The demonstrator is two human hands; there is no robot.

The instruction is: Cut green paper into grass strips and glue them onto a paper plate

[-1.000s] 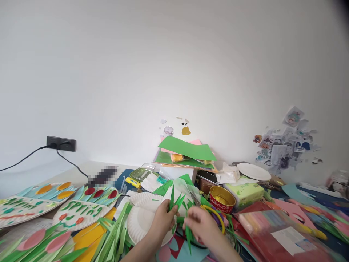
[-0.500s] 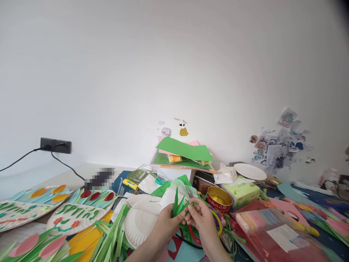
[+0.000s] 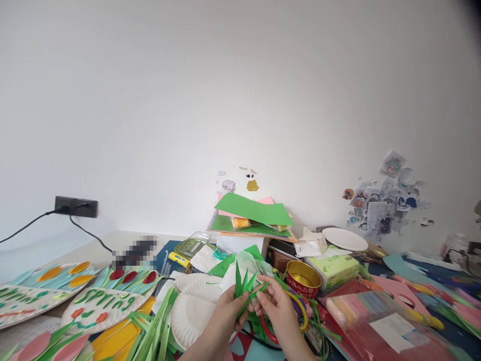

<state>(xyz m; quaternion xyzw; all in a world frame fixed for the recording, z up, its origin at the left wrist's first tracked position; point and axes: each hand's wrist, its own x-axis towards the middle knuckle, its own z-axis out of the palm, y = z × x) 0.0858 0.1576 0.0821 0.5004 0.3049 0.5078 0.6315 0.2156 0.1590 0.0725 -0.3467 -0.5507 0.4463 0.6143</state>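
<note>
My left hand (image 3: 228, 310) is closed on a fan of pointed green paper leaves (image 3: 244, 282), their tips sticking up above the thumb. Fingers of my right hand (image 3: 277, 304) pinch a green piece at the right side of the same bunch, close against the left hand. White paper plates (image 3: 190, 313) lie left of my hands, beside a heap of light green paper strips (image 3: 160, 321). Just past my right hand are yellow and red scissor handles (image 3: 303, 321) and a red tin with a gold inside (image 3: 303, 278).
Decorated plates (image 3: 101, 306) with paper tulips lie at the left. A stack of coloured paper (image 3: 253, 213) stands on a white box by the wall. A tissue pack (image 3: 334, 265), a white plate (image 3: 344, 239) and a plastic pack of coloured material (image 3: 391, 321) are at the right.
The green leaves have fanned wider above my left hand. My right fingers have shifted slightly on the bunch. The view has tilted a little.
</note>
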